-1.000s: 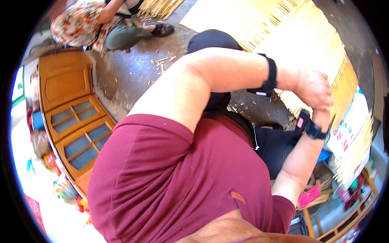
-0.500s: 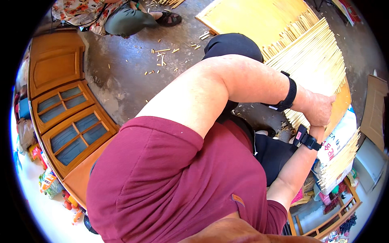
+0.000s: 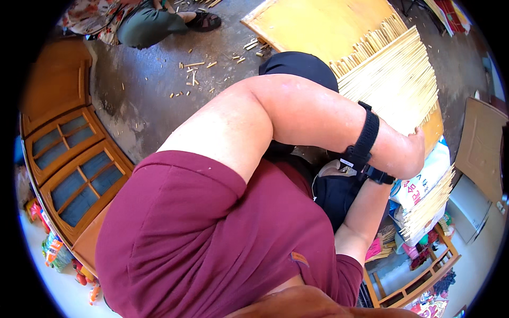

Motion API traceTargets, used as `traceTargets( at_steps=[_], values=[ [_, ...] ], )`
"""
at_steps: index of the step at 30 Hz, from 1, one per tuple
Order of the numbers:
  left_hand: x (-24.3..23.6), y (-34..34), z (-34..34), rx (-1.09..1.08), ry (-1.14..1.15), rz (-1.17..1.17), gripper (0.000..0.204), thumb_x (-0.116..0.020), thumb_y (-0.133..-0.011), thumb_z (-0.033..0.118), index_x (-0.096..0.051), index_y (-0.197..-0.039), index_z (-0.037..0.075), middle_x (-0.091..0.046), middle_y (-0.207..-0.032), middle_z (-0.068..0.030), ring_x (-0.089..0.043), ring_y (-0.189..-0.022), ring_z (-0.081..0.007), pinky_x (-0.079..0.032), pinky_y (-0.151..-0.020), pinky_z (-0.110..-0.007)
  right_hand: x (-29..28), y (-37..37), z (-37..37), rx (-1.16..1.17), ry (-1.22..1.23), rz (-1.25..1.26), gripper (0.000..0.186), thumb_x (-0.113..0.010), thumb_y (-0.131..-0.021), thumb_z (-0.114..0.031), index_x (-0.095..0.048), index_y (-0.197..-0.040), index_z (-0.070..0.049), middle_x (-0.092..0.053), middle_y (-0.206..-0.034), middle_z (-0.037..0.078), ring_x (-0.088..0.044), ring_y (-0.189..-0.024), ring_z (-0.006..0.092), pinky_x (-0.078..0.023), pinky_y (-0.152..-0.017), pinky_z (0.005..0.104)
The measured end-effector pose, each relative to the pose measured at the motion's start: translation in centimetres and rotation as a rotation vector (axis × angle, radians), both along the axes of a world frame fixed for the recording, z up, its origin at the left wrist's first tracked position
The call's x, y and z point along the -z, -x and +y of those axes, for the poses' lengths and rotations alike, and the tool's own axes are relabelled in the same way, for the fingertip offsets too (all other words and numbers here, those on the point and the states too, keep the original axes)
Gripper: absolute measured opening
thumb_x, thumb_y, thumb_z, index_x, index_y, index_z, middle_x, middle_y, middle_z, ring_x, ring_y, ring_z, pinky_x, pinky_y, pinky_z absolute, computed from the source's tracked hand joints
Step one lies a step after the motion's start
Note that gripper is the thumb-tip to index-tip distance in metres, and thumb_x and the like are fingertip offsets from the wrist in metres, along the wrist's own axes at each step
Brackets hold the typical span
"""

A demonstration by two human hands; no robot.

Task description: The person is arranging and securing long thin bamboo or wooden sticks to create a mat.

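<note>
My left arm reaches across to the right. My left hand (image 3: pixel 405 155) is bent at the wrist beside the near corner of a yellow board (image 3: pixel 313 24), just below a layer of thin pale sticks (image 3: pixel 389 79). Its back faces me; a fingertip shows at its far side, and the other fingers are hidden. My right forearm (image 3: pixel 366 214) comes up from below, and its wrist strap (image 3: pixel 379 176) sits under my left wrist. The right hand itself is hidden behind the left. Whether either hand holds anything cannot be seen.
Right of my hands, more sticks (image 3: pixel 428 204) lie on a white printed sack (image 3: pixel 419 183). Cut stick pieces (image 3: pixel 193 78) litter the floor. A wooden cabinet (image 3: pixel 79 175) stands left. Another person's leg (image 3: pixel 154 24) is at upper left. Cardboard (image 3: pixel 480 143) leans at the right.
My left hand has come down and left in the picture, over my right wrist and hand, covering them more. The whole view has shifted slightly left.
</note>
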State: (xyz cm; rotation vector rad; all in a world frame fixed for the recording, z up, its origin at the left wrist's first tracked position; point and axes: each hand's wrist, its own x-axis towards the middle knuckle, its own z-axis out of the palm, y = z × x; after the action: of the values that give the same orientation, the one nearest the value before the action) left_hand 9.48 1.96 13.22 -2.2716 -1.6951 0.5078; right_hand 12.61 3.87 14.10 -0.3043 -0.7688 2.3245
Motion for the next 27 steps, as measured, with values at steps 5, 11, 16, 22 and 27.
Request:
traceTargets(
  at_steps=[5, 11, 16, 22, 27],
  values=[
    [0.0, 1.4, 1.0, -0.698, -0.178, -0.471, 0.042, -0.054, -0.092, 0.027, -0.060, -0.124, 0.001, -0.066, -0.108, -0.0194, -0.060, -0.104, -0.0295, -0.036, -0.105, -0.051, 0.4, 2.1, 0.2, -0.077, 0.022, 0.098, 0.066, -0.050, -0.089, -0.056, -0.049, -0.128, -0.003, -0.060, -0.110, 0.011, -0.061, -0.099, 0.0231, -0.050, -0.080, 0.0390],
    [-9.4, 9.3, -1.5, -0.024, 0.043, -0.640, 0.058, -0.072, -0.082, 0.038, -0.058, -0.134, 0.015, -0.055, -0.135, -0.0216, -0.044, -0.132, -0.0434, -0.030, -0.106, -0.065, -0.4, 0.6, 1.2, -0.068, 0.002, 0.222, 0.071, -0.049, -0.088, -0.060, -0.047, -0.131, -0.003, -0.059, -0.112, 0.012, -0.061, -0.100, 0.0239, -0.049, -0.081, 0.0403],
    [-7.8, 7.9, 0.6, 0.019, -0.913, -1.226, 0.078, -0.076, -0.078, 0.043, -0.044, -0.145, 0.018, -0.032, -0.153, -0.0216, -0.019, -0.145, -0.0491, -0.021, -0.111, -0.065, 0.1, 1.8, 1.8, -0.147, -0.011, 0.360, 0.076, -0.049, -0.087, -0.064, -0.046, -0.132, -0.003, -0.059, -0.113, 0.012, -0.060, -0.100, 0.0245, -0.049, -0.082, 0.0415],
    [-6.0, 5.3, 1.7, -0.259, -0.638, -1.353, 0.078, -0.064, -0.083, 0.055, -0.044, -0.141, 0.007, -0.046, -0.140, -0.0254, -0.037, -0.135, -0.0467, -0.028, -0.112, -0.057, -0.3, 2.0, 2.5, -0.207, -0.059, 0.440, 0.082, -0.048, -0.086, -0.069, -0.044, -0.135, -0.004, -0.058, -0.114, 0.013, -0.060, -0.101, 0.0253, -0.049, -0.082, 0.0428],
    [-7.0, 7.3, 1.4, 0.143, -0.550, -1.258, 0.057, -0.062, -0.088, 0.048, -0.054, -0.122, 0.004, -0.066, -0.092, -0.0226, -0.061, -0.098, -0.0446, -0.043, -0.099, -0.052, -0.5, 1.4, 3.0, -0.207, -0.075, 0.464, 0.086, -0.047, -0.085, -0.073, -0.043, -0.137, -0.004, -0.057, -0.116, 0.014, -0.060, -0.101, 0.0259, -0.049, -0.083, 0.0440]
  ],
)
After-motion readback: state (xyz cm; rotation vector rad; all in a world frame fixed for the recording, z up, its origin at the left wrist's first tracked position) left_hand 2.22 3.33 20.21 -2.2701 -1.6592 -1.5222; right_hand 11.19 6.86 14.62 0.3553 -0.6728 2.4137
